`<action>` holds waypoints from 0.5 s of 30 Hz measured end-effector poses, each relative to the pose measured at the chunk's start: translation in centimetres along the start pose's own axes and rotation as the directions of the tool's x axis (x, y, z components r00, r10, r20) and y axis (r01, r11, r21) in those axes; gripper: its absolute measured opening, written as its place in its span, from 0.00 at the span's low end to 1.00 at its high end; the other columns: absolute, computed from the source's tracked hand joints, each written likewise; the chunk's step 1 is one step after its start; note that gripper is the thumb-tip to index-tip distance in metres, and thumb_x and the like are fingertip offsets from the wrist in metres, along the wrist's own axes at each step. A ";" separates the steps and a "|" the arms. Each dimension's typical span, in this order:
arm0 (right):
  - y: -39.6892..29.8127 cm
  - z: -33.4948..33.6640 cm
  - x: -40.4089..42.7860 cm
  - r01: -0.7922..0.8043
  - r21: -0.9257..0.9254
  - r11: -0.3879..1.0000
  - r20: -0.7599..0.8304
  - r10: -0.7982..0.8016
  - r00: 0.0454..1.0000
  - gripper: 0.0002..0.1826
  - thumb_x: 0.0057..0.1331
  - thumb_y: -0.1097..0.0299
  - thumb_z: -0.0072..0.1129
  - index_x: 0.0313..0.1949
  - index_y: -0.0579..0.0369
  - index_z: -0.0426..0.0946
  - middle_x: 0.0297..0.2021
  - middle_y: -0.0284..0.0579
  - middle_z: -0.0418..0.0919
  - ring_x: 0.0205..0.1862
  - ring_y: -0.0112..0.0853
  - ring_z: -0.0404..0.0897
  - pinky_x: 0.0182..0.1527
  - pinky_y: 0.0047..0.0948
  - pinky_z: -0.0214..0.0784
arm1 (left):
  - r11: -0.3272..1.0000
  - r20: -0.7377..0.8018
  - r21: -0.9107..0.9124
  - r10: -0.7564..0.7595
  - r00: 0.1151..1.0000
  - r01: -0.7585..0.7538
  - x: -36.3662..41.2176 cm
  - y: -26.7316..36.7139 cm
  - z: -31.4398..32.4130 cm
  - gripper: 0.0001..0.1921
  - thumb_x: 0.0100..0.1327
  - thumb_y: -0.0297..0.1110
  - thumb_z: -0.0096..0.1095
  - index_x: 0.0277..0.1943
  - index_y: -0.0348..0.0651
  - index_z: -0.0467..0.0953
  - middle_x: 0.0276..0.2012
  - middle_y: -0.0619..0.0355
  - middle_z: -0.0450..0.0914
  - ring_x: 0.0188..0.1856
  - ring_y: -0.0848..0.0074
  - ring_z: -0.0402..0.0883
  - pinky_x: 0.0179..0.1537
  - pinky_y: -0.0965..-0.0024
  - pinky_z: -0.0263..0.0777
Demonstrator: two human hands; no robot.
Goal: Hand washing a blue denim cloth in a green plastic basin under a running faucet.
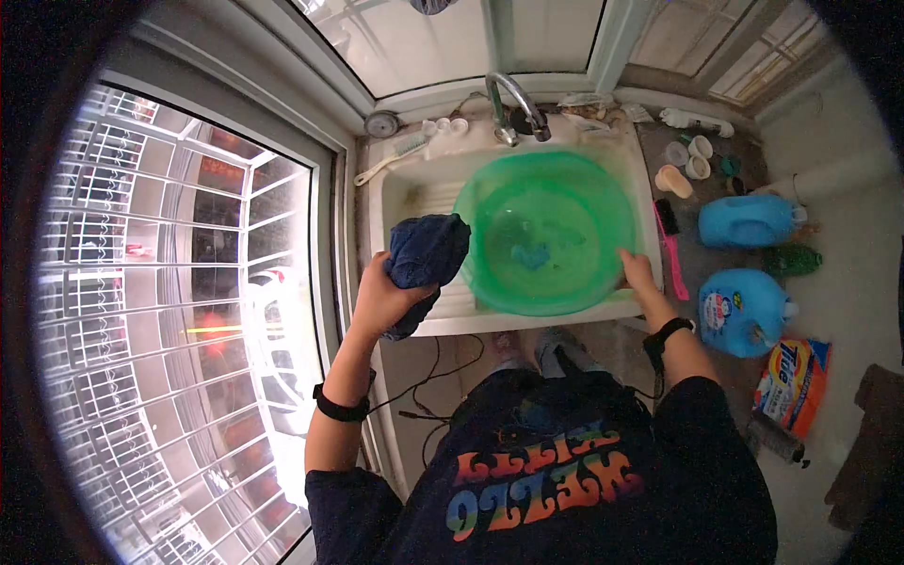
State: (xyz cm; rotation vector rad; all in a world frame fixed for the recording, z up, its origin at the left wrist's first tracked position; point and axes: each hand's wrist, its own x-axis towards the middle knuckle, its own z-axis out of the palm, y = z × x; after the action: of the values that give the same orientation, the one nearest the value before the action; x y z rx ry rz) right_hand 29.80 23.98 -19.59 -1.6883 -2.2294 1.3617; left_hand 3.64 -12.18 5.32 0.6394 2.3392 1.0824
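Note:
My left hand [388, 296] grips a bunched dark blue cloth [429, 247], held over the left side of a white sink [494, 322]. Part of the cloth hangs below my fingers. In the sink sits a round green plastic basin [611, 226], tilted or level I cannot tell. Water [558, 233] lies in it, with a small blue patch [531, 256] that I cannot make out. At the basin's right rim is my right hand [637, 274], thumb on the edge and the other fingers mostly hidden.
A curved metal faucet [510, 92] rises behind the basin. A scrub brush [395, 159] lies on the sink's left ledge. To the right are a pink-handled brush [672, 247], blue detergent jugs [745, 220], a green bottle [794, 260] and a Tide bag [791, 385]. A barred window [176, 282] stands left.

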 end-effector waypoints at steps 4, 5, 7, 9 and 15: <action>-0.6 0.5 -0.3 -0.089 0.154 0.984 0.072 0.079 0.994 0.21 0.59 0.56 0.48 0.25 0.68 0.70 0.20 0.43 0.70 0.21 0.30 0.71 0.24 0.34 0.61 | 0.998 -0.026 -0.054 -0.027 0.999 0.026 0.1 -0.9 -0.1 0.25 0.34 0.35 0.72 0.36 0.28 0.72 0.29 0.48 0.78 0.31 0.67 0.79 0.35 0.70 0.72; -0.1 1.0 0.1 -0.090 0.153 0.984 0.077 0.079 0.994 0.21 0.59 0.56 0.48 0.25 0.68 0.70 0.20 0.43 0.70 0.21 0.30 0.71 0.24 0.34 0.61 | 0.998 -0.028 -0.053 -0.031 0.999 0.030 0.2 -1.5 0.0 0.25 0.34 0.35 0.72 0.36 0.28 0.72 0.29 0.48 0.78 0.31 0.67 0.79 0.35 0.70 0.72; 1.6 1.3 1.2 -0.007 0.200 0.980 0.016 0.004 1.000 0.21 0.59 0.56 0.48 0.26 0.67 0.71 0.20 0.43 0.70 0.21 0.30 0.71 0.22 0.33 0.61 | 0.994 0.012 -0.001 -0.110 0.994 0.110 0.7 -2.2 0.4 0.24 0.34 0.35 0.72 0.35 0.28 0.73 0.30 0.48 0.79 0.31 0.68 0.79 0.35 0.70 0.72; 1.2 1.4 0.6 -0.018 0.203 0.979 0.026 0.012 1.000 0.22 0.59 0.55 0.48 0.27 0.68 0.71 0.20 0.43 0.70 0.21 0.30 0.72 0.22 0.33 0.62 | 0.978 0.034 -0.071 -0.194 0.980 0.196 1.2 -2.3 0.9 0.24 0.34 0.34 0.72 0.35 0.28 0.74 0.30 0.48 0.79 0.31 0.68 0.79 0.36 0.70 0.71; 1.1 0.5 0.2 -0.015 0.060 0.998 0.036 0.013 0.999 0.23 0.59 0.55 0.48 0.32 0.70 0.71 0.24 0.44 0.72 0.24 0.30 0.73 0.23 0.31 0.65 | 0.956 0.117 -0.223 -0.169 0.979 0.191 2.9 0.9 3.0 0.24 0.34 0.34 0.72 0.36 0.28 0.75 0.31 0.48 0.79 0.32 0.68 0.79 0.37 0.69 0.71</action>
State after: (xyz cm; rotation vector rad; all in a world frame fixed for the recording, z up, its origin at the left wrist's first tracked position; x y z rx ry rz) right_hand 30.32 23.83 -20.69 -1.6763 -2.1753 1.4584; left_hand 3.36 -8.30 3.67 0.3742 2.0994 1.1901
